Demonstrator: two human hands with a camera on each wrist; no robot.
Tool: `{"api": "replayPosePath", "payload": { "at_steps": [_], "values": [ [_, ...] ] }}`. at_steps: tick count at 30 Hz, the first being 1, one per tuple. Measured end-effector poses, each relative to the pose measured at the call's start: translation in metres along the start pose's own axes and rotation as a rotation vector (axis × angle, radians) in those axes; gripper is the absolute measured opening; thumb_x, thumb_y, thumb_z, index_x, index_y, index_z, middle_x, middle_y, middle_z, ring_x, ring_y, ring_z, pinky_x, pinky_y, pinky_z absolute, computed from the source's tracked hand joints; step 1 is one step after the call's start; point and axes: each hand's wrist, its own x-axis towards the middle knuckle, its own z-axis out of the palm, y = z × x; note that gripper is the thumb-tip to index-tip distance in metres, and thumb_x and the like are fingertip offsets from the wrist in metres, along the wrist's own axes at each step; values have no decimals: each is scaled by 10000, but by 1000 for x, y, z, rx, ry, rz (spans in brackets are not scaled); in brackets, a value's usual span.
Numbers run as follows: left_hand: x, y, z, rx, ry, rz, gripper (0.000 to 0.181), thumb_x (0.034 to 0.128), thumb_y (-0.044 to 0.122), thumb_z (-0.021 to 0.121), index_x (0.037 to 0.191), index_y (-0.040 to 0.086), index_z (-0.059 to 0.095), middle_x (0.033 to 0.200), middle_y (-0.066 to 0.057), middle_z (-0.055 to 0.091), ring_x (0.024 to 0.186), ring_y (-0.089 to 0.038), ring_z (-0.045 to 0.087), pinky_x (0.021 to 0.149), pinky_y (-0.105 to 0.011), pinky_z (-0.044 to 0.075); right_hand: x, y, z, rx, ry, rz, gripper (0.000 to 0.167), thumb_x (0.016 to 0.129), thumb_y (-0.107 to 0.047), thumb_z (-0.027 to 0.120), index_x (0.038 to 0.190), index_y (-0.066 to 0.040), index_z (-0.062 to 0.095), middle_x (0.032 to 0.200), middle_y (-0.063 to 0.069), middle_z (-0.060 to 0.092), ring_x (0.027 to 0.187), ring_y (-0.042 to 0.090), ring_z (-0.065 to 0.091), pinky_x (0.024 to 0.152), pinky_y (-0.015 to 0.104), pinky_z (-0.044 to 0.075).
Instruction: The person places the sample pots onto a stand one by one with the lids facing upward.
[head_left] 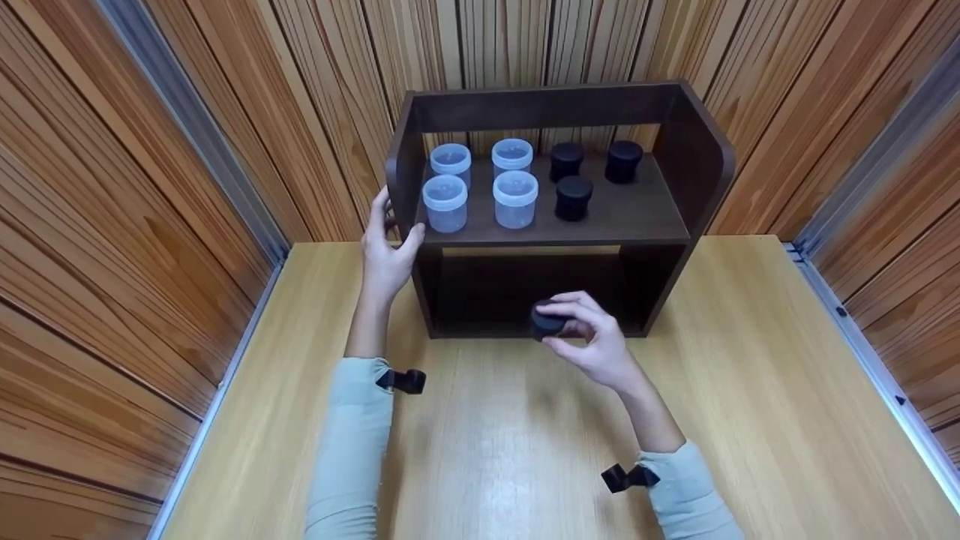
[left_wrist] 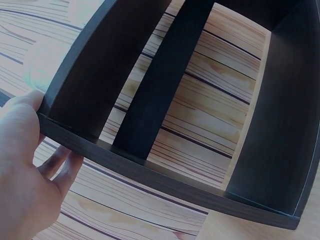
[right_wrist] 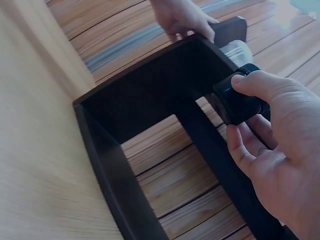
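Note:
A dark brown two-tier shelf (head_left: 652, 241) stands on the table. My left hand (head_left: 386, 262) grips its left side, thumb at the front edge and fingers on the outer face; the left wrist view shows this hand (left_wrist: 25, 170) at the panel's edge. In front of the lower compartment, my right hand (head_left: 600, 349) holds a small black lidded jar (head_left: 547, 321) between thumb and fingers, above the tabletop. The right wrist view shows the jar (right_wrist: 240, 97) tilted on its side. Several translucent jars (head_left: 516, 206) and three black jars (head_left: 574, 201) stand on the upper tier.
The light wood table (head_left: 480, 450) extends in front of the shelf and to both sides. Wood-patterned walls (head_left: 502, 45) enclose the back, left and right, with metal rails (head_left: 877, 330) along the table's sides. The lower compartment (head_left: 487, 292) has an open front.

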Motion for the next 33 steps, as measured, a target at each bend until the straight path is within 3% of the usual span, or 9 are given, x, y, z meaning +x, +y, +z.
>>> {"api": "replayPosePath", "payload": {
  "at_steps": [7, 10, 23, 33],
  "values": [
    [0, -1, 0, -7, 1, 8, 717, 994, 82, 753, 1659, 55, 484, 1555, -247, 632, 1328, -442, 674, 1019, -507, 606, 7, -14, -15, -22, 108, 2, 428, 811, 274, 794, 1226, 179, 749, 1324, 23, 673, 1209, 46, 697, 919, 163, 640],
    [0, 0, 0, -11, 5, 11, 717, 995, 79, 751, 1659, 49, 482, 1558, -257, 629, 1318, -448, 683, 1016, -576, 609, 11, -21, -23, -39, 150, 10, 423, 823, 263, 791, 1236, 184, 743, 1317, -38, 673, 1232, 47, 677, 928, 158, 637],
    [-1, 1, -1, -2, 5, -2, 712, 996, 76, 748, 1659, 58, 490, 1571, -226, 638, 1347, -398, 695, 1047, -415, 582, 33, -57, -51, -84, 267, 19, 411, 845, 245, 768, 1250, 185, 740, 1308, -46, 686, 1225, 72, 692, 980, 156, 628],
    [0, 2, 0, 5, 4, 0, 706, 1001, 85, 743, 1660, 68, 489, 1564, -227, 632, 1331, -403, 691, 896, -431, 629, 64, -79, -64, -88, 383, -11, 396, 863, 197, 762, 1258, 181, 736, 1263, -37, 703, 1151, 82, 718, 966, 166, 640]
  ]
}}
